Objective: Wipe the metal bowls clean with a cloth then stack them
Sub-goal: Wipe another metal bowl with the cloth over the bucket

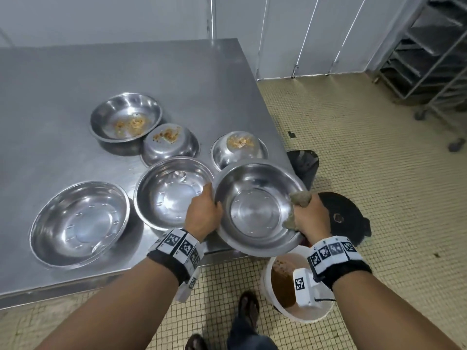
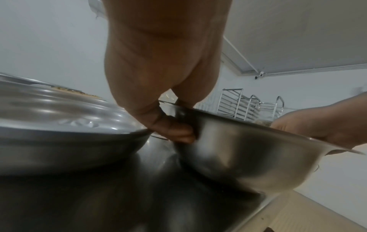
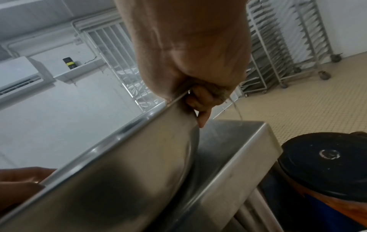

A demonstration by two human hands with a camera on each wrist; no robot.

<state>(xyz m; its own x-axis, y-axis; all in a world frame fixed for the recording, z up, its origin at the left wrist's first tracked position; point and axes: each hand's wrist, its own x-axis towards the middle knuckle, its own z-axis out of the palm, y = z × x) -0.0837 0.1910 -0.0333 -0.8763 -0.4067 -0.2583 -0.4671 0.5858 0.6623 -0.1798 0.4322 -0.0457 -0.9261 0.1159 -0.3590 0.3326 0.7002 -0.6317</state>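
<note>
At the table's near right corner: I have both hands on one clean metal bowl (image 1: 255,210).
Left hand (image 1: 203,214): gripping its 9 o'clock rim.
Right hand (image 1: 309,218): clamping a brownish cloth (image 1: 300,199) against the 3 o'clock rim.
Farther, 10 to 12 o'clock: two clean bowls (image 1: 174,193), three soiled bowls (image 1: 126,120) on the steel table (image 1: 63,77).

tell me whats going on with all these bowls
A person holds a clean metal bowl by its rim at the table corner: left hand on one side, right hand on the other, pinching a cloth too. Two clean bowls sit unstacked; three dirty bowls wait behind.
</note>
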